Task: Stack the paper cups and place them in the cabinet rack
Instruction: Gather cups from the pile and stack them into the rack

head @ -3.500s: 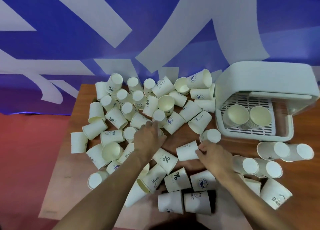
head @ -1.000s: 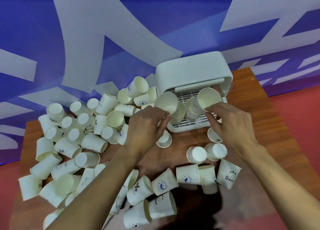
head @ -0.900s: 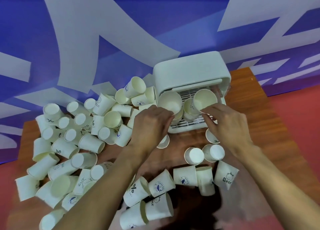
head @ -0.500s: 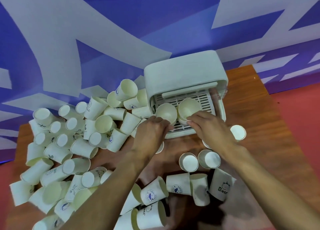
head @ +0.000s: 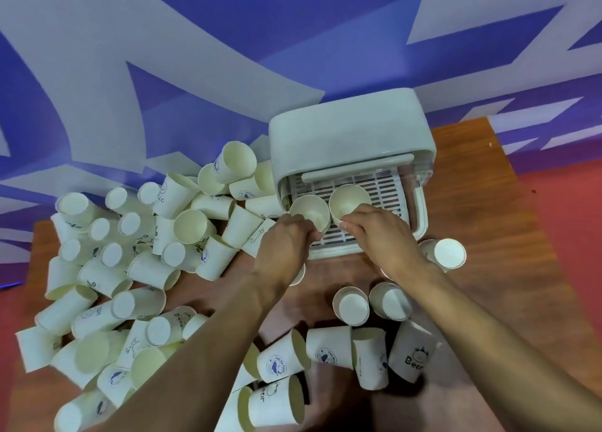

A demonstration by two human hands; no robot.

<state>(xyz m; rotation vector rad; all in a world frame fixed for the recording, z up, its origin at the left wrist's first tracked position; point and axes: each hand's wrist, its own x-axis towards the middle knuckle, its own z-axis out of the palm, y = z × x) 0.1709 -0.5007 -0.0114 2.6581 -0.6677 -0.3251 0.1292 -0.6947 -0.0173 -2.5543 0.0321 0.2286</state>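
Site: a wooden table (head: pixel 482 210) set against a blue and white wall (head: pixel 195 40), with red floor (head: pixel 573 223) to the right.

Cabinet rack (head: pixel 348 131): a white unit is placed at the far side of the table, right of centre. Its slatted tray is exposed at the near side.

Two paper cups are seen upright on the tray, mouths up, side by side and touching or nearly so. Whether either one is a stack cannot be told.

Left hand (head: pixel 283 249): fingers are curled round the near wall of the left cup (head: pixel 308 210), which is gripped.

Right hand (head: pixel 381 236): fingertips are closed on the near rim of the right cup (head: pixel 350 198), which is pinched. The thumb is hidden.

Loose cups (head: pixel 146 268): a large heap is spread over the left half of the table, most lying on their sides. It reaches up to the left wall of the rack. More lie at the near edge between the forearms.

Two upturned cups (head: pixel 351 306) are noted near the rack, between the forearms. One tipped cup (head: pixel 447 254) lies just right of the right wrist. A cup marked "Bear" (head: pixel 413 360) lies nearer, under the right forearm.
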